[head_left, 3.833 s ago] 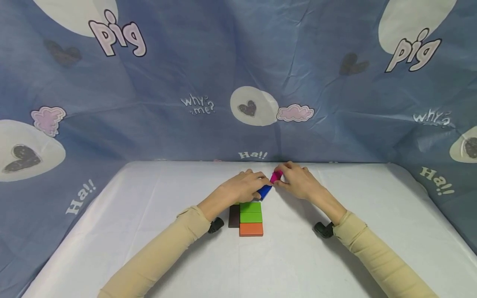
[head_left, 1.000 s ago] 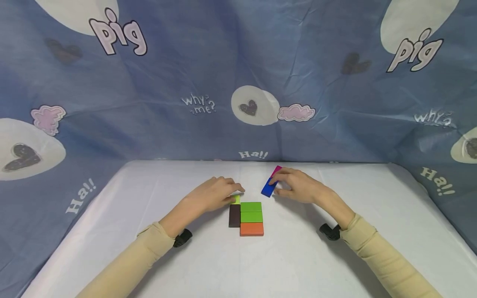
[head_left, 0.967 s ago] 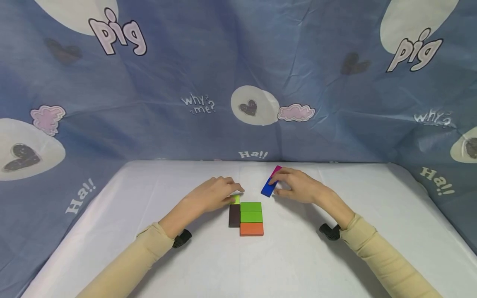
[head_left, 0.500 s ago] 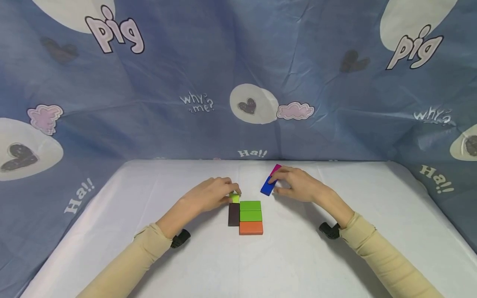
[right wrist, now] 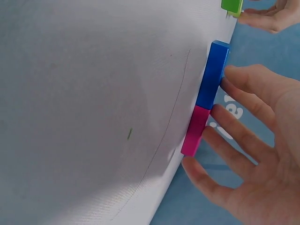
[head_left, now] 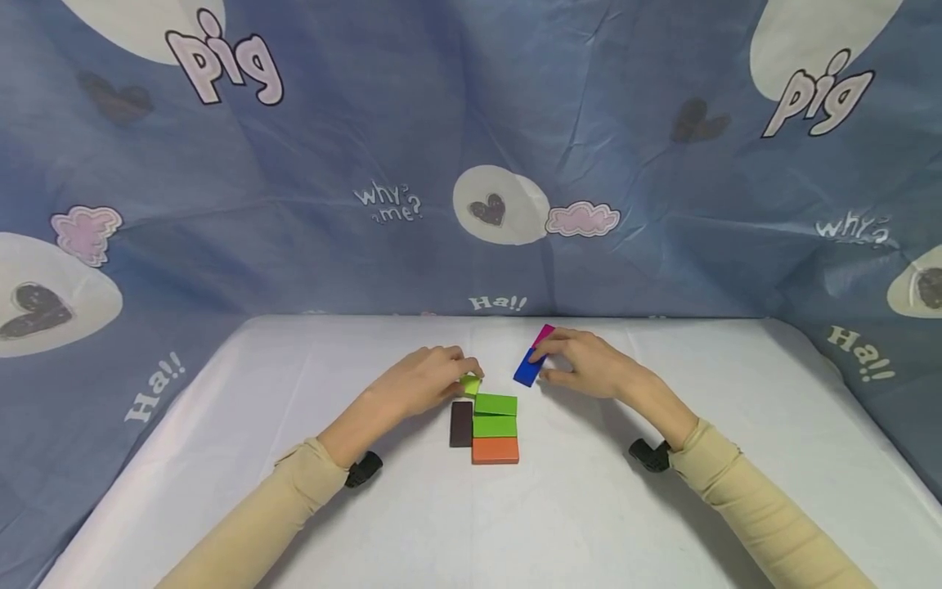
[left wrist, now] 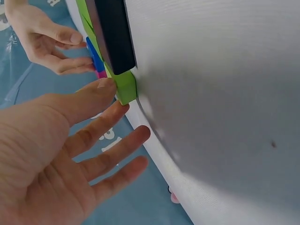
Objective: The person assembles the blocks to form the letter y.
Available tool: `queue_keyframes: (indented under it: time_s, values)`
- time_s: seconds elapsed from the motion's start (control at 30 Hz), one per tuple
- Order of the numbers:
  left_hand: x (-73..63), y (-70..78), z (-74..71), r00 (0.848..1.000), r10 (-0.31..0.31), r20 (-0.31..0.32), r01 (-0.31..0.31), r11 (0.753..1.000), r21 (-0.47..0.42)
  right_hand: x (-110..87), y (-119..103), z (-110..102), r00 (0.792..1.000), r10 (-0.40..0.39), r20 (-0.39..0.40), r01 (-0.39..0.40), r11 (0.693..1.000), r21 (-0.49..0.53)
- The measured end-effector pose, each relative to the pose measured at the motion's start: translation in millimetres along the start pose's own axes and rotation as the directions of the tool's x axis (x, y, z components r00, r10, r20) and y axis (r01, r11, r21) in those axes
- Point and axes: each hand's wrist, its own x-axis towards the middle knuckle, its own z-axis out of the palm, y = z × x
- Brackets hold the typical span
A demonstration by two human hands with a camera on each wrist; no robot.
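Note:
In the head view my left hand [head_left: 427,380] pinches a small yellow-green block [head_left: 469,384] between thumb and index finger. The left wrist view shows the thumb and index fingertip on this block [left wrist: 125,88], with the other fingers extended. My right hand [head_left: 589,362] rests its loosely bent fingers against a blue block [head_left: 526,372] and a magenta block [head_left: 544,333]. These two lie end to end in a slanted line, as the right wrist view also shows for the blue block [right wrist: 213,77] and magenta block [right wrist: 195,131].
Two green blocks [head_left: 495,426] and an orange block [head_left: 495,451] lie stacked in a column. A dark brown block [head_left: 461,424] stands lengthwise at their left. Behind the white table [head_left: 567,507] hangs a blue printed cloth [head_left: 331,270].
The left hand has shifted the yellow-green block rightward off the brown block's end, and the farthest green block has turned slightly. Earlier, the right hand moved from the magenta block toward the blue one.

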Motion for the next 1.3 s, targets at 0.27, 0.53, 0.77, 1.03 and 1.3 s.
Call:
queue_keyframes:
  time_s: [0.27, 0.53, 0.77, 1.03, 1.3]
  values:
    - [7.8, -3.2, 3.8, 0.997, -0.074, -0.007, 0.074, 0.997, 0.028, 1.0, 0, 0, 1.000, -0.004, 0.003, 0.004, 1.000, -0.008]
    - [21.7, 10.7, 5.4, 0.995, -0.087, 0.043, 0.085, 0.996, 0.027, 1.5, -2, -1, 1.000, -0.001, 0.005, 0.001, 1.000, -0.009]
    - [26.0, 22.0, 5.4, 0.997, -0.066, 0.050, 0.065, 0.997, 0.029, 1.9, -3, -1, 1.000, 0.006, 0.005, -0.006, 1.000, 0.001]
    - [29.4, 32.1, 9.1, 0.997, -0.047, 0.055, 0.044, 0.998, 0.045, 2.0, -3, -2, 1.000, 0.010, 0.009, -0.010, 1.000, -0.006]
    - [33.4, 40.7, 11.5, 0.997, -0.053, 0.051, 0.048, 0.995, 0.088, 1.3, -4, -2, 0.999, 0.027, 0.022, -0.027, 1.000, -0.003]
